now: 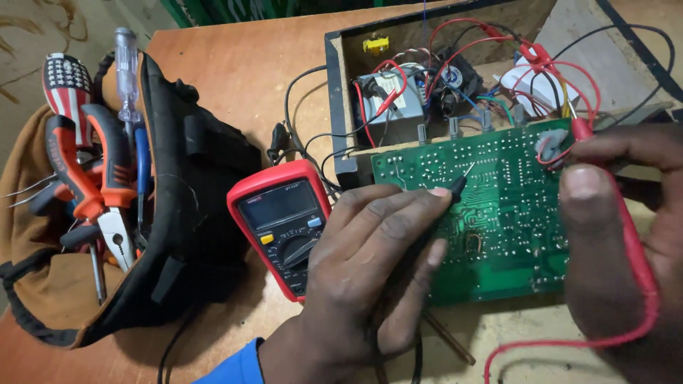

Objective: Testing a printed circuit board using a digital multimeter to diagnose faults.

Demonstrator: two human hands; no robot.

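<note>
1. My left hand [370, 263] is closed around the black probe [455, 186], fingers pinching its barrel like a pen. Its thin metal tip rests on the solder side of the green circuit board [498, 213].
2. My right hand [626, 235] grips the red probe [580, 131] between thumb and fingers, the tip pressed at the board's upper right corner, beside a grey blob with red wire looped through it. The red lead [640, 284] runs down across my palm and curls over the table near me.
3. The board is a flat green rectangle, dotted all over with silver solder points and pale traces. It lies tilted between my hands, its far edge leaning on the wooden box [341, 85].
4. Just left of my left hand lies the red-cased multimeter [277, 213]: dark blank screen, yellow and blue buttons, black dial partly hidden under my knuckles.
5. Further left sits a black and tan tool pouch [185, 185] holding orange-handled pliers [107, 185] and screwdrivers.
6. Beyond the board, the open box holds a grey block, a small fan and tangled red, black and blue wires.
</note>
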